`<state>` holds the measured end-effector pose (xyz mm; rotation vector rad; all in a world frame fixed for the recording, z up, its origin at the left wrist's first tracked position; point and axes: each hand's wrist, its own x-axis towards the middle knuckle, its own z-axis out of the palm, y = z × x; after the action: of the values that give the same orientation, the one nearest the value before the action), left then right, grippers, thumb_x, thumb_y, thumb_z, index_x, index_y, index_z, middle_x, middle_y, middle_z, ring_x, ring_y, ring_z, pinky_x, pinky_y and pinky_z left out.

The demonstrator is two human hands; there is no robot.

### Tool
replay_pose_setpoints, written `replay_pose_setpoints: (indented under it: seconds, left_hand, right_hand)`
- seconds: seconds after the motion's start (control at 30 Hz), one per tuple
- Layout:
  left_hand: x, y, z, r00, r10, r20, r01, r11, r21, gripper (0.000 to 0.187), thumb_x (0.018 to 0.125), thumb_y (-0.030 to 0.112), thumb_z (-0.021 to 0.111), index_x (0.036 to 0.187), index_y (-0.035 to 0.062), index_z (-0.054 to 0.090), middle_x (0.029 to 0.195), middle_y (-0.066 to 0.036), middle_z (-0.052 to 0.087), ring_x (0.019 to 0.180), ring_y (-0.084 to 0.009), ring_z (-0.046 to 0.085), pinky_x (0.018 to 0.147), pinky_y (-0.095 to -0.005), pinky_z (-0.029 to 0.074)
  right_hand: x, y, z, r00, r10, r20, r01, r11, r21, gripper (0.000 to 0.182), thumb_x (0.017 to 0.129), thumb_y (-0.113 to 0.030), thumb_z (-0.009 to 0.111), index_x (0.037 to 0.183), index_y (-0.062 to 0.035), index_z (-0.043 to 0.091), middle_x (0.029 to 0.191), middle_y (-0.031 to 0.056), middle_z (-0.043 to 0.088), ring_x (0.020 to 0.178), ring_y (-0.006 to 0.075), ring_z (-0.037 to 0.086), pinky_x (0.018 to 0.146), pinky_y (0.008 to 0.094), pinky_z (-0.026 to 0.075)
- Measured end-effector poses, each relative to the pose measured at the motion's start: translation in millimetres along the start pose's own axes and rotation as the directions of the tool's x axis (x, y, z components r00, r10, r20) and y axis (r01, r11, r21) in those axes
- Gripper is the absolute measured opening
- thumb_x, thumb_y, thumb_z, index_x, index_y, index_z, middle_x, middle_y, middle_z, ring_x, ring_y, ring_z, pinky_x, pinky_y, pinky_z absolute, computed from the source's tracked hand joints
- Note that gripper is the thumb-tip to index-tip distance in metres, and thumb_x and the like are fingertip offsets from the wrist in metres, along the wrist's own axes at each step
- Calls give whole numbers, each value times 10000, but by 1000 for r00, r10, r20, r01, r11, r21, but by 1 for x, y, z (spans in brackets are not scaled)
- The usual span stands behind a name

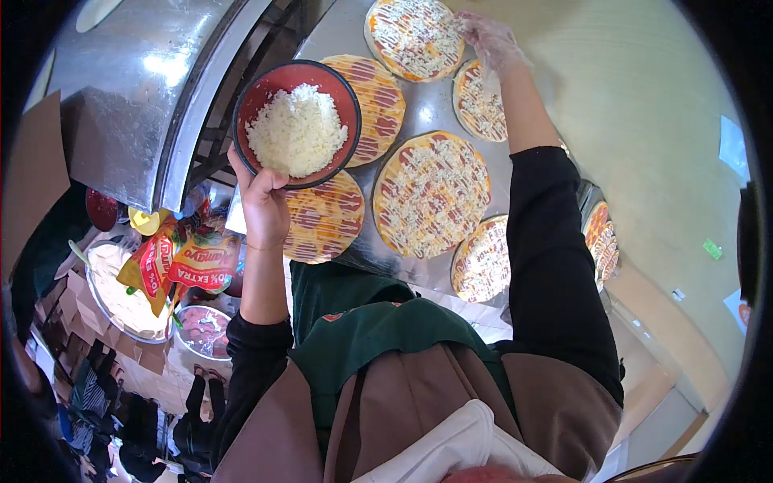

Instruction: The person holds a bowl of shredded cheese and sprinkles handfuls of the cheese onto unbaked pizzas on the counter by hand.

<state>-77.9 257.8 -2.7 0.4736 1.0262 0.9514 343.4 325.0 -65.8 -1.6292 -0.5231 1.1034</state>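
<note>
My left hand [264,205] grips the rim of a round bowl [245,157], red inside with a dark edge, heaped with white grated cheese [298,133]. In a clear plastic glove, my right hand [493,44] is at the right edge of a pizza [413,40] strewn with white shreds. Its fingers look drawn together; what they hold, if anything, cannot be made out. A large pizza [432,195] and smaller ones [481,259] also carry white shreds. Two pizzas beside the bowl, one at the upper side [377,109] and one below [324,217], show sauce stripes without shreds.
The pizzas lie on a metal table [427,113]. A steel appliance [137,88] stands at left. Below it are a basin of pale cream [121,278], sauce pouches [205,258] and a bowl of pinkish food [203,330]. Several people [145,419] are at lower left.
</note>
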Motion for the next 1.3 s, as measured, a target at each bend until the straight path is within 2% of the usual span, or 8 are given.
replay_pose_setpoints:
  seconds: [0.3, 0.37, 0.5, 0.67, 0.9, 1.0, 1.1, 1.3]
  left_hand:
    - [-8, -4, -2, 1000, 0, 0, 0, 1000, 6, 771, 591, -4, 441, 1332, 87, 249, 1298, -117, 402, 1222, -261, 392, 1031, -357, 304]
    - [-11, -6, -1, 1000, 16, -6, -16, 1000, 9, 764, 591, -1, 439, 1327, 89, 256, 1294, -112, 404, 1217, -257, 394, 1019, -345, 311]
    - [-15, -10, -5, 999, 34, -5, -34, 999, 22, 750, 591, 1, 439, 1316, 92, 269, 1286, -104, 408, 1204, -250, 400, 996, -328, 326]
    - [-16, -18, -14, 997, 75, 3, -75, 997, 35, 687, 639, -1, 428, 1309, 101, 313, 1297, -97, 406, 1188, -252, 430, 981, -372, 393]
    - [-17, -20, -23, 995, 98, -29, -95, 992, 77, 666, 651, 4, 428, 1298, 109, 314, 1260, -91, 428, 1149, -257, 468, 882, -379, 481]
    - [-16, -19, -24, 995, 87, -41, -83, 991, 105, 658, 657, -2, 423, 1295, 104, 301, 1249, -105, 431, 1117, -270, 492, 844, -399, 512]
    - [-7, -24, -30, 995, 95, 0, -95, 991, 96, 674, 631, 24, 457, 1271, 115, 268, 1172, -102, 447, 938, -192, 530, 596, -270, 485]
    - [14, -29, -26, 996, 75, 43, -81, 987, 138, 685, 630, 50, 486, 1273, 106, 255, 1138, -115, 458, 852, -201, 547, 514, -258, 473]
  right_hand:
    - [31, 44, 27, 993, -27, 117, 45, 988, -146, 306, 775, -90, 644, 1041, 53, 598, 957, 112, 642, 862, 177, 621, 771, 254, 517]
    - [68, 74, 17, 897, -357, 260, 432, 830, -353, 264, 742, -143, 694, 961, 0, 660, 843, 72, 664, 758, 142, 621, 704, 238, 504]
    - [32, 36, 48, 964, -265, 16, 156, 517, -841, 193, 736, -148, 698, 890, -31, 689, 784, 59, 666, 672, 123, 605, 640, 243, 500]
    - [71, 89, 19, 881, -381, 280, 390, 920, 26, 278, 721, -152, 697, 922, 36, 653, 819, 113, 658, 777, 144, 626, 721, 217, 504]
    - [-10, 34, 24, 987, -69, 142, 38, 977, 208, 293, 764, -11, 606, 1034, 94, 562, 1066, 186, 582, 908, 218, 608, 832, 316, 530]
    - [-19, 34, 15, 958, -217, 187, 261, 932, -253, 179, 802, 57, 537, 976, 76, 574, 1033, 148, 589, 893, 211, 598, 917, 328, 496]
    - [-56, 17, 33, 999, -32, 0, 32, 992, 125, 228, 788, 92, 489, 1004, 146, 540, 1093, 202, 562, 947, 274, 595, 913, 359, 502]
    - [-142, -6, 80, 861, -107, 498, -57, 951, 303, 244, 791, 22, 522, 1006, 125, 570, 1023, 199, 603, 957, 273, 594, 906, 335, 491]
